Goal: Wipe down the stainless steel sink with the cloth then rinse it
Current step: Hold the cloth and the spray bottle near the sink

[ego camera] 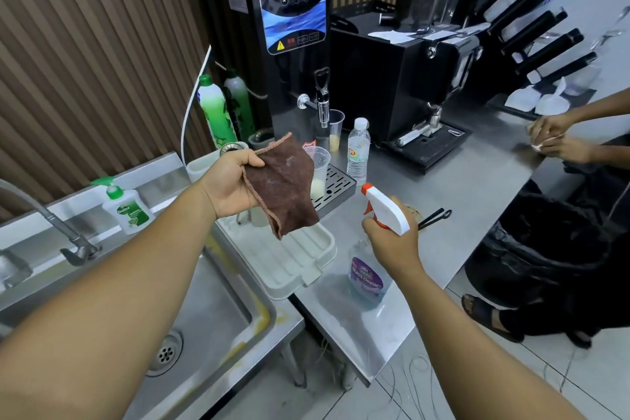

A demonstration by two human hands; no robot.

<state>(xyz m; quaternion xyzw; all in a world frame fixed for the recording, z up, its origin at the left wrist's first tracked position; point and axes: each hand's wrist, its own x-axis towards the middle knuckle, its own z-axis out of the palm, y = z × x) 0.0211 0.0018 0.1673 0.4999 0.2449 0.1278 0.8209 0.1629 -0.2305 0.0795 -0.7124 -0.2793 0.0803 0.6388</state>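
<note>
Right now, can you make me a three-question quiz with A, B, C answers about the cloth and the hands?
1. Where is the cloth? A. in a pocket B. in the left hand C. on a chair
2. What colour is the cloth? A. brown B. yellow C. blue
3. What is the right hand doing? A. hanging empty B. gripping the spray bottle C. waving open
Answers: 1 B, thumb and fingers pinch its edge. 2 A, it is dark brown all over. 3 B, fingers curl round the bottle's neck.
</note>
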